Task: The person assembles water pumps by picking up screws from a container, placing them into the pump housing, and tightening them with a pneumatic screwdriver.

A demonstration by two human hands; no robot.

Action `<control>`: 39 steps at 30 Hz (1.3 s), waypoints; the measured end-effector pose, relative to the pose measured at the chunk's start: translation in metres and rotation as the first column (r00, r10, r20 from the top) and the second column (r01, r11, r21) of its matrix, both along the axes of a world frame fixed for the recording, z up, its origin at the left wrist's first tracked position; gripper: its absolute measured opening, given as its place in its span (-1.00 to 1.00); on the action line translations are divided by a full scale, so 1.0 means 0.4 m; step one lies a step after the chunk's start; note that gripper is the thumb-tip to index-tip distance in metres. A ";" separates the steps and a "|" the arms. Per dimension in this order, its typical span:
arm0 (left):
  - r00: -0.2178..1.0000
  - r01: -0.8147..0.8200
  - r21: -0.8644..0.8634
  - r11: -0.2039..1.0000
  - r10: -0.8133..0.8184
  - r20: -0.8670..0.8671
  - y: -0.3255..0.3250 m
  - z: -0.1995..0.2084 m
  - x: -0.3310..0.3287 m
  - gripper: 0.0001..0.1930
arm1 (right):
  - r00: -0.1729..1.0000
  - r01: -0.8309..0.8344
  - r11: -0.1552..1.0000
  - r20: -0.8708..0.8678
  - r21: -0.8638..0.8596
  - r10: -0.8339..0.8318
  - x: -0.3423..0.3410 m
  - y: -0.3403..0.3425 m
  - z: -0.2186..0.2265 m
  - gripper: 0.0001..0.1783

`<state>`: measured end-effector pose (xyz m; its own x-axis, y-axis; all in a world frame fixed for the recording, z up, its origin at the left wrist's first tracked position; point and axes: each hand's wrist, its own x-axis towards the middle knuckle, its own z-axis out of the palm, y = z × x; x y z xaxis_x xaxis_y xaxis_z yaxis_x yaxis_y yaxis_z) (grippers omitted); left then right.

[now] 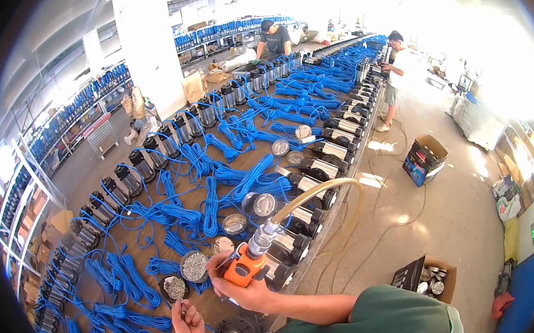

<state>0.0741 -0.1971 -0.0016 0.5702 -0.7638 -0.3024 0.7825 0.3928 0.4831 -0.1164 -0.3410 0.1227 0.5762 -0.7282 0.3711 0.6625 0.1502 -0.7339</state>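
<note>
An orange air tool is grasped in the right hand at the lower middle of the frame, the fingers wrapped around its body. From its metal fitting a yellowish hose is arched toward the upper right. A stiff, fairly heavy feel can be expected, with some drag from the hose; the body is best gripped clear of the fitting. The left hand is placed lower left of the tool, its fingers curled near a dish of small metal pieces; whether anything is pinched cannot be told.
</note>
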 end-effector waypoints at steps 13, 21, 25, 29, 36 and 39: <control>0.996 -0.009 -0.105 0.994 0.018 0.089 0.088 0.081 -0.198 -0.83 | 0.987 -0.161 0.983 0.033 0.086 0.159 0.061 0.089 -0.050 -0.66; 0.942 -0.107 0.080 0.991 0.076 0.326 0.126 0.100 -0.201 -0.87 | 0.969 -0.140 0.986 0.217 0.086 0.119 0.092 0.097 -0.059 -0.62; 0.967 -0.064 0.081 0.995 0.041 0.253 0.123 0.095 -0.205 -0.88 | 0.961 -0.190 0.975 0.226 0.119 0.159 0.098 0.093 -0.074 -0.62; 0.973 -0.028 0.041 0.999 0.018 0.231 0.125 0.079 -0.204 -0.85 | 0.949 -0.217 0.968 0.259 0.126 0.179 0.098 0.091 -0.083 -0.62; 0.605 -0.216 0.515 0.830 -0.301 0.738 0.090 0.094 -0.174 -0.71 | 0.971 -0.226 0.974 0.076 0.008 0.225 0.117 0.084 -0.150 -0.61; 0.440 -0.251 0.656 0.712 -0.520 0.732 0.081 0.062 -0.143 -0.56 | 0.959 -0.274 0.962 -0.084 -0.002 0.272 0.133 0.086 -0.196 -0.65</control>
